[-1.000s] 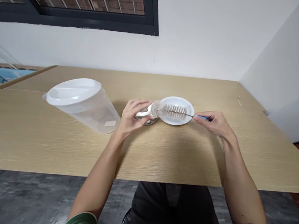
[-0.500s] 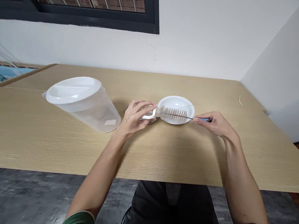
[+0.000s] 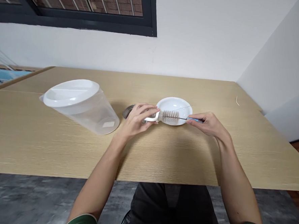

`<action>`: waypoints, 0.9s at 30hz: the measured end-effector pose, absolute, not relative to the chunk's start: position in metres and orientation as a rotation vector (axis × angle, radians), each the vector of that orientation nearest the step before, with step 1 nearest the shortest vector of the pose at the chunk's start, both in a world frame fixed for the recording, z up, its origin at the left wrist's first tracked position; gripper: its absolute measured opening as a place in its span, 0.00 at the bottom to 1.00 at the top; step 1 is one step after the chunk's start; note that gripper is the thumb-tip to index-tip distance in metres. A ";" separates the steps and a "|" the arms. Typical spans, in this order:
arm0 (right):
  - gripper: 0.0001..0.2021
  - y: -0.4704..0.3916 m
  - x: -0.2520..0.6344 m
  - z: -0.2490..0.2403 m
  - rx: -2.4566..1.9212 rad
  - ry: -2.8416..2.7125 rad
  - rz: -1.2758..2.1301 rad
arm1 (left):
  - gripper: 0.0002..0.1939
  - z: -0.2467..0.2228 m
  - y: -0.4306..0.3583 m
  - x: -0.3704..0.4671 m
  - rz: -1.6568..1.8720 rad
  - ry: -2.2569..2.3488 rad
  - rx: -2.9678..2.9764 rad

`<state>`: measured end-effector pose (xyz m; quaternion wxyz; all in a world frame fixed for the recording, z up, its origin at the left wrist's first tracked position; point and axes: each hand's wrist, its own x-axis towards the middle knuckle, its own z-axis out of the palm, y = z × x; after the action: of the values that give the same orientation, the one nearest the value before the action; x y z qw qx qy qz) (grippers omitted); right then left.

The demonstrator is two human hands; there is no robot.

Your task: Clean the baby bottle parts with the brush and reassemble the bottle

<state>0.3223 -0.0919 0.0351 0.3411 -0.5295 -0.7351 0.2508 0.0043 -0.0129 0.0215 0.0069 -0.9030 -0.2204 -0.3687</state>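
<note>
My left hand (image 3: 137, 120) is wrapped round a small clear container with a white looped handle (image 3: 153, 117), its mouth facing right. Fingers cover most of it, so its exact kind is hidden. In my right hand (image 3: 207, 122) is the blue handle of a bottle brush (image 3: 171, 116), held nearly level. The left end of its pale bristles is in the container's mouth; the rest shows outside. Both are above the near part of a white bowl (image 3: 173, 102) on the table. A round metal dish or lid (image 3: 127, 111) is partly hidden behind my left hand.
A tall translucent pitcher with a white lid (image 3: 86, 109) stands left of my left hand. A thin white bent strip (image 3: 237, 101) lies at the far right of the wooden table (image 3: 152, 152). A wall and a dark-framed window (image 3: 98, 24) are behind.
My right hand has moved left, pushing the brush further into the container, so fewer bristles show. The metal dish is more visible behind my left hand. The view has shifted slightly.
</note>
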 end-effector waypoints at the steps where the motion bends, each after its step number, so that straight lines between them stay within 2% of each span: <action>1: 0.16 -0.092 0.323 0.036 -1.382 -1.914 0.659 | 0.22 0.022 -0.013 0.004 -1.157 -0.685 -2.824; 16: 0.17 -0.097 0.324 0.042 -1.433 -1.930 0.630 | 0.25 0.016 -0.011 0.002 -1.163 -0.731 -2.881; 22: 0.17 -0.097 0.317 0.042 -1.408 -1.914 0.566 | 0.38 0.020 -0.021 0.012 -1.130 -0.844 -2.862; 27: 0.16 -0.100 0.315 0.043 -1.402 -1.922 0.553 | 0.30 0.021 -0.025 0.017 -1.273 -0.847 -2.725</action>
<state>0.3149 -0.0995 0.0428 0.3423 -0.5394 -0.7393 0.2128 0.0174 -0.0246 0.0208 0.0083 -0.8721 -0.2710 -0.4073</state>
